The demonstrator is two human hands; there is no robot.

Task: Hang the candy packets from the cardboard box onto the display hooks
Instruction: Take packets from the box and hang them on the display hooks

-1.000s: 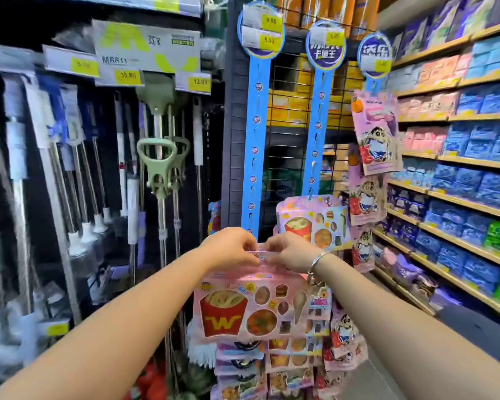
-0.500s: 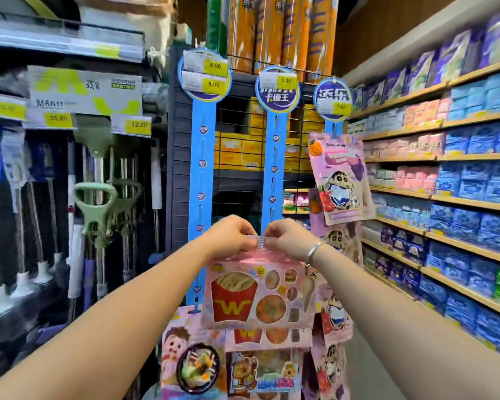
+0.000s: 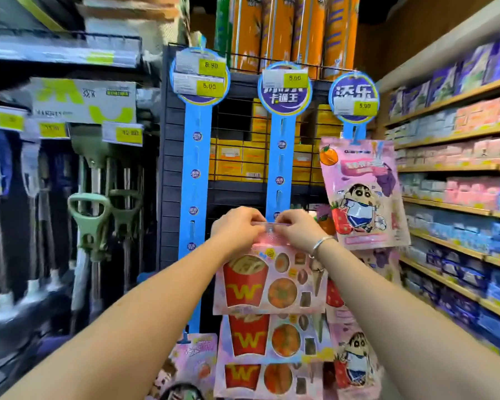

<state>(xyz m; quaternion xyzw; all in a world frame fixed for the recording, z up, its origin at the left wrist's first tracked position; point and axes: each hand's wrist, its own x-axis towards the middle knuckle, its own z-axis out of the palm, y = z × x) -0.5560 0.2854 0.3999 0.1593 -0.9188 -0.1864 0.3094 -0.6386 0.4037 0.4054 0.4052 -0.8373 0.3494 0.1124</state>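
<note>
You're lifting the packet higher, left hand and right hand pinching its top at the middle strip. Two more packets are hanging below; upper hooks are waiting.

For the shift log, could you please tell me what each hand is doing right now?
Left hand: pinches the top of the fries candy packet.
Right hand: pinches the same packet's top.

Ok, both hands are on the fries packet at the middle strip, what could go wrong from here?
1. The left hand and right hand crowd the top edge of the fries packet, so it may miss its hook on the middle strip.
2. The right wrist is close to the cartoon packet and might knock it.
</note>
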